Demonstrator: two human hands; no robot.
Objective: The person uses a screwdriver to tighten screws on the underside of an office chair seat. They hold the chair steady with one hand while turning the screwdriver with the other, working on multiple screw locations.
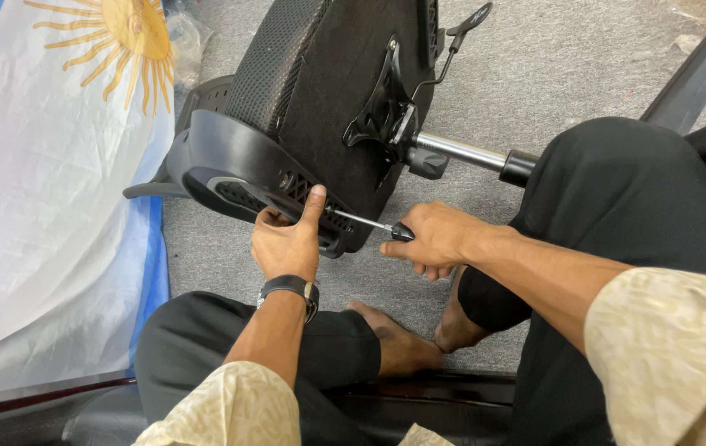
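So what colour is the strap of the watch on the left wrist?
Black. The watch strap shows best in the head view, just below the left hand.

grey carpet [534,74], overturned office chair [320,91], flag [47,190]

One view only here, from the head, and it looks steeply down past the person's own forearms to the lap and the grey carpeted floor [551,74]. It sits close: the left hand [287,244] and right hand [431,239] land mid-frame, with the overturned office chair [320,74] filling the upper centre just beyond them. The crossed legs and bare feet [402,343] crowd the bottom edge. A flag cloth [47,206] runs along the left side. The view tilts slightly.
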